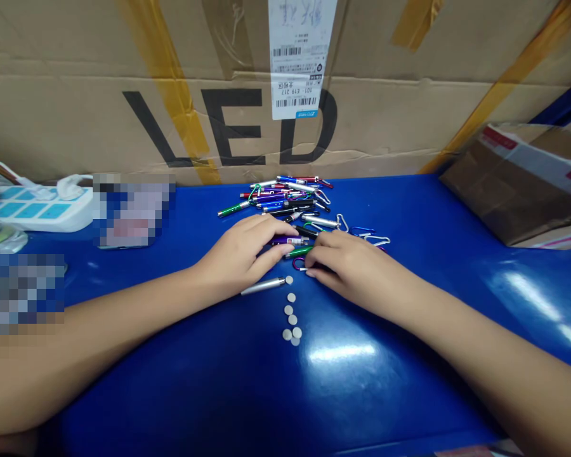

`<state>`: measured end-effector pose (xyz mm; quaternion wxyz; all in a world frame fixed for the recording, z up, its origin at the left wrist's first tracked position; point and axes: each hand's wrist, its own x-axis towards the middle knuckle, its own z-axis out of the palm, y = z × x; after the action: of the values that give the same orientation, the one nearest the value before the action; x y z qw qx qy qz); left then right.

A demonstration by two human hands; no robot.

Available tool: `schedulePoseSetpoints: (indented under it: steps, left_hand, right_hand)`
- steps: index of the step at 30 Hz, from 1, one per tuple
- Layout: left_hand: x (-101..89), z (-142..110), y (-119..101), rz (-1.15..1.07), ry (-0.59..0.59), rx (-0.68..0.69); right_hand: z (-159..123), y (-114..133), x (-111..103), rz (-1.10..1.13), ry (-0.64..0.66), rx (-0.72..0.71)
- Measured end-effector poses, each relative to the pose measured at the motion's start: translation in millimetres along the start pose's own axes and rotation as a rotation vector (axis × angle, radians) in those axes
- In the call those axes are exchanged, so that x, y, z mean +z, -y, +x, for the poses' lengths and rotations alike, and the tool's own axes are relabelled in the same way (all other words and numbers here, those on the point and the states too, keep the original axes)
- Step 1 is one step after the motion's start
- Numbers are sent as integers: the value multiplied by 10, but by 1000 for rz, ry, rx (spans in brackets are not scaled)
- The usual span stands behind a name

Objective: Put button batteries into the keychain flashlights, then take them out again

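Note:
My left hand [245, 251] is curved around a purple keychain penlight [285, 240], its thumb and forefinger on either side of the barrel. My right hand [347, 260] is closed, with its fingertips at a magenta carabiner clip [299, 264]. A green penlight [297, 252] runs under the right fingers, which hide its far end. Beyond both hands is a pile of coloured penlights [285, 197] with clips. Nearer me lies a silver penlight tube [264, 286], one end beside a button cell [289, 280]. Several more button cells [291, 310] trail toward me on the table.
The glossy blue table [195, 387] ends against a large cardboard box [99, 127] marked LED. A white power strip [57, 209] with plugged cords stands at left, beside a blurred flat object [136, 212]. A smaller carton [523, 184] sits at right.

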<state>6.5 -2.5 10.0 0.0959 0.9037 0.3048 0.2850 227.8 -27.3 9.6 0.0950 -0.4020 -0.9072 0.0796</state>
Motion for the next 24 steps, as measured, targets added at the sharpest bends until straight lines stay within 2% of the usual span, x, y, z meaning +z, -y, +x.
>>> schedulePoseSetpoints:
  steps: [3, 7, 9, 11, 13, 15, 17, 21, 24]
  left_hand:
    - [7, -12, -28, 0, 24, -37]
    - [-20, -25, -75, 18, -4, -106]
    - [-36, -28, -75, 40, 33, -35]
    - [-42, -33, -57, 90, 64, 110]
    - [-37, -42, -30, 158, 60, 263]
    - [-24, -55, -5, 201, 37, 355]
    - [-10, -67, 11, 191, 20, 368]
    - [6, -69, 21, 125, 8, 339]
    - [4, -59, 18, 117, 5, 309]
  right_hand:
    - [32, 38, 28, 11, -31, 0]
    - [17, 71, -62, 119, -98, -1]
    - [-6, 85, -109, 195, -125, 2]
    - [-32, 105, -137, 269, -130, 0]
    - [-53, 131, -145, 334, -117, -3]
    - [-67, 151, -139, 363, -106, 15]
    - [-74, 145, -130, 297, -155, 19]
    - [-90, 53, -138, -57, -358, 27]
    - [-113, -7, -168, -192, -387, 63]
